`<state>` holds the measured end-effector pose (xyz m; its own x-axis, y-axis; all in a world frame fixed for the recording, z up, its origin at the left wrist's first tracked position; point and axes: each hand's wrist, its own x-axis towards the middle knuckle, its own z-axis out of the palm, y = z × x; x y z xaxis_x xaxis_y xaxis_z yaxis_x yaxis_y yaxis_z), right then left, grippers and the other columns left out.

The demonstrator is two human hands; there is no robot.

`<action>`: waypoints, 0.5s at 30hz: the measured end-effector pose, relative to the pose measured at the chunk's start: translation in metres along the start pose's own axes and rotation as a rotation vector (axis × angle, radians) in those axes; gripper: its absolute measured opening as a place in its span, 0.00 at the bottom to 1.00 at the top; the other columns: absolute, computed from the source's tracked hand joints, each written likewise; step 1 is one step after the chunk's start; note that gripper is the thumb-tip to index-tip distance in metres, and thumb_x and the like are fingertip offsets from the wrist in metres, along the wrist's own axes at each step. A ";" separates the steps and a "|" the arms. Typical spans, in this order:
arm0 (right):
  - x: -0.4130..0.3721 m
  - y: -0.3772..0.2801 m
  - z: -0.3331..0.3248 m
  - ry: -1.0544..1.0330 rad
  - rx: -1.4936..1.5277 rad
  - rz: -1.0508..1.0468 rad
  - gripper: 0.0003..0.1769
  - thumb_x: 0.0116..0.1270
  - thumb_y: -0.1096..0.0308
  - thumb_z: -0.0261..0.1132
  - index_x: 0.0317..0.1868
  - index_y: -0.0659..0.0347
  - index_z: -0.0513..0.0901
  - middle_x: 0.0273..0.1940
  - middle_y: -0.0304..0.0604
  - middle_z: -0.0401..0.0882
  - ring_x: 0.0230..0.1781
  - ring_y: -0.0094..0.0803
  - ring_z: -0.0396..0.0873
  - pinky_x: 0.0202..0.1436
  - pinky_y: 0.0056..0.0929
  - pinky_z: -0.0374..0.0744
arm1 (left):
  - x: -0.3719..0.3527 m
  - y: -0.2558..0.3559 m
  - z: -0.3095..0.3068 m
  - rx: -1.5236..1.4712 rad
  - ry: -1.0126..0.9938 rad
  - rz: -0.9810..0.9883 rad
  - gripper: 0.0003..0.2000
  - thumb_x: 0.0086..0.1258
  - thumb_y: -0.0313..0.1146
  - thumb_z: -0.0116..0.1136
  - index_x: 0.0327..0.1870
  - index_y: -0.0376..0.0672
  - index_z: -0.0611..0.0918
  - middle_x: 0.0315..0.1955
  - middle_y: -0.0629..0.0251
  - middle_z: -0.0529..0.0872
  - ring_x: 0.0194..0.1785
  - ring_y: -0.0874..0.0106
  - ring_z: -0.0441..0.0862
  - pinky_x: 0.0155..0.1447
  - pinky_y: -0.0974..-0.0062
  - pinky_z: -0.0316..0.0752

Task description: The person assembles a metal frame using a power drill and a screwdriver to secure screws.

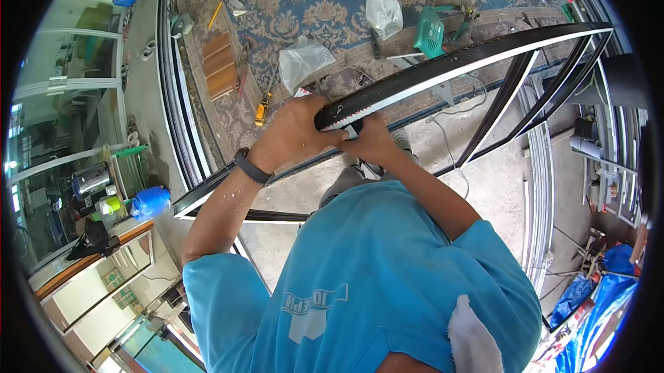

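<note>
A long black-and-white metal frame runs from the middle of the view up to the far right, its near end at my hands. My left hand, with a dark band on the wrist, is closed at that near end, thumb pointing toward the other hand. My right hand grips the underside of the same bar, close beside the left thumb. A small dark-and-pale part shows between the two hands; what it is cannot be made out. The right fingertips are mostly hidden behind the bar.
On the patterned carpet lie clear plastic bags, a yellow screwdriver, brown panels and a green power tool. A cable trails over the floor. Long metal profiles stand at right, a blue container at left.
</note>
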<state>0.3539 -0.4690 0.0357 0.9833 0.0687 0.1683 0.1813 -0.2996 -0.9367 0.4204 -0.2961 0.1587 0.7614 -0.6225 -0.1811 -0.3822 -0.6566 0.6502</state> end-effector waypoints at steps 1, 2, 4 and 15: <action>0.003 0.001 0.004 0.039 -0.017 0.015 0.24 0.48 0.65 0.77 0.48 0.62 0.85 0.36 0.56 0.86 0.38 0.53 0.87 0.42 0.41 0.84 | 0.005 -0.004 0.000 0.027 0.000 0.000 0.22 0.52 0.42 0.79 0.40 0.33 0.85 0.30 0.47 0.85 0.34 0.54 0.85 0.41 0.62 0.78; 0.006 0.003 0.005 0.029 -0.025 0.037 0.24 0.48 0.65 0.78 0.47 0.63 0.85 0.36 0.56 0.86 0.38 0.53 0.87 0.42 0.41 0.84 | 0.008 -0.006 -0.002 0.053 -0.002 -0.002 0.23 0.52 0.43 0.79 0.40 0.33 0.85 0.30 0.47 0.85 0.34 0.54 0.85 0.41 0.62 0.77; 0.015 0.008 0.004 0.011 -0.045 0.081 0.24 0.47 0.66 0.78 0.46 0.63 0.84 0.37 0.56 0.86 0.39 0.53 0.88 0.42 0.42 0.84 | 0.017 -0.008 -0.006 0.080 -0.045 -0.033 0.24 0.51 0.46 0.78 0.41 0.35 0.86 0.31 0.46 0.87 0.37 0.51 0.87 0.44 0.59 0.80; 0.038 0.026 0.007 -0.079 0.116 0.042 0.23 0.50 0.65 0.78 0.49 0.60 0.85 0.38 0.53 0.87 0.40 0.48 0.88 0.44 0.38 0.83 | 0.041 -0.045 0.001 0.079 -0.102 -0.082 0.25 0.45 0.44 0.79 0.41 0.35 0.86 0.34 0.46 0.89 0.41 0.50 0.88 0.48 0.59 0.81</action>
<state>0.3960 -0.4679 0.0157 0.9851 0.1344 0.1075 0.1323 -0.1920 -0.9724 0.4682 -0.2925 0.1215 0.7364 -0.6025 -0.3077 -0.3638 -0.7361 0.5708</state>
